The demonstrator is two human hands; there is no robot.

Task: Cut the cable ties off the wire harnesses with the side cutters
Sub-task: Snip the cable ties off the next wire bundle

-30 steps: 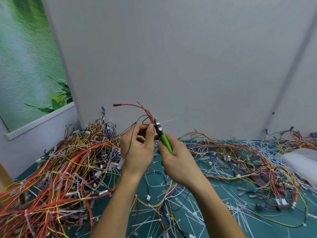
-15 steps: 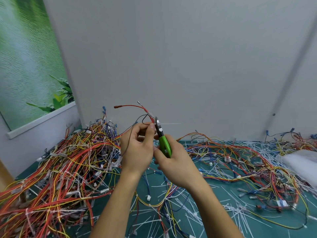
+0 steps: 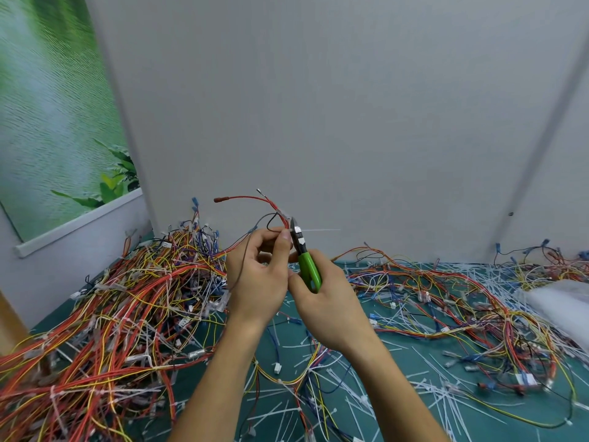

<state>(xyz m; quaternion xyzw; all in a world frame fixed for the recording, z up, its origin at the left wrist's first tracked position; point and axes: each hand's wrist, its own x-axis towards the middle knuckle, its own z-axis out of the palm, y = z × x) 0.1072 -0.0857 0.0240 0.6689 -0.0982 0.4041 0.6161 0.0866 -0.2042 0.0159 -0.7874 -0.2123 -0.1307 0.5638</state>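
Cutters [image 3: 309, 272]: bright green handles, dark head with white marks.
Harness [image 3: 251, 197]: red wires, one black.
Tie [image 3: 318, 230]: translucent white.
Left heap [image 3: 111, 314]: mostly red, orange, yellow; bits of blue, white.
Right heap [image 3: 462, 298]: red, orange, yellow, blue.
Loose ties [image 3: 446, 390]: white.
Mat [image 3: 395, 355]: teal.
Wall [image 3: 318, 90]: pale grey.
Poster [image 3: 47, 106]: green, rippled water pattern, leaves.
Bag [image 3: 561, 301]: white.

side cutters [image 3: 306, 264] swung upright, right hand [image 3: 328, 304] closer
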